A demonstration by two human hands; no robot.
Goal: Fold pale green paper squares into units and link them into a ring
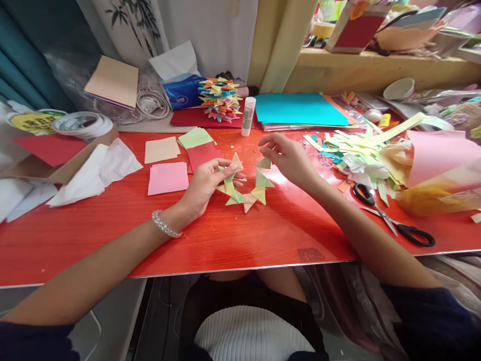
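My left hand (210, 183) pinches the left end of a curved chain of folded paper pieces (258, 194), green, yellow and peach with pointed tips. The chain forms an open ring above the red table. To its upper right, my right hand (281, 153) has its fingers bent close to a separate small green folded piece (264, 163); whether the fingertips grip it is unclear. A glue stick (248, 116) stands upright behind the hands. Square paper stacks in pink (168, 178), peach (161, 150), green (195, 136) and red (203, 155) lie left of the chain.
Black-handled scissors (383, 213) lie open on the right, beside a heap of pale green paper strips (361, 143). At the back are a multicoloured paper tower (221, 100), a tissue pack (183, 90) and blue sheets (300, 109). White tape rolls (82, 125) sit at left.
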